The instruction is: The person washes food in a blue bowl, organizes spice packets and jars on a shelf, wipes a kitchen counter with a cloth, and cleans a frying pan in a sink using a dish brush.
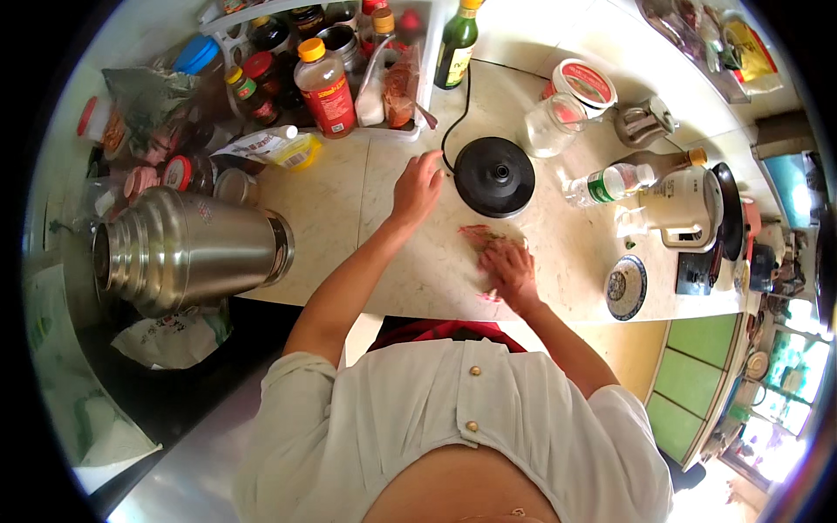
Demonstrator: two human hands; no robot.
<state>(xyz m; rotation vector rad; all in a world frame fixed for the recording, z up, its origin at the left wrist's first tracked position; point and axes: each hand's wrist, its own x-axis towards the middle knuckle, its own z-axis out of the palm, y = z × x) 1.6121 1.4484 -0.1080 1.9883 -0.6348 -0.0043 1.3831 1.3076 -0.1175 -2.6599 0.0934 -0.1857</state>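
Note:
My right hand (510, 269) presses down on a crumpled reddish cloth (476, 234) on the pale countertop (399, 274). Hand and cloth are blurred, and most of the cloth is hidden under the palm and fingers. My left hand (418, 186) is held over the counter with nothing in it, its fingers slightly bent and apart. Just right of its fingertips sits a round black kettle power base (495, 176), whose cord (456, 127) runs back towards the wall.
A large steel thermos flask (196, 252) lies on its side at left. Behind it stands a white bin (428, 65) of sauce bottles. To the right are a glass jar (552, 127), a plastic bottle (605, 186), an electric kettle (683, 202) and a patterned dish (626, 287).

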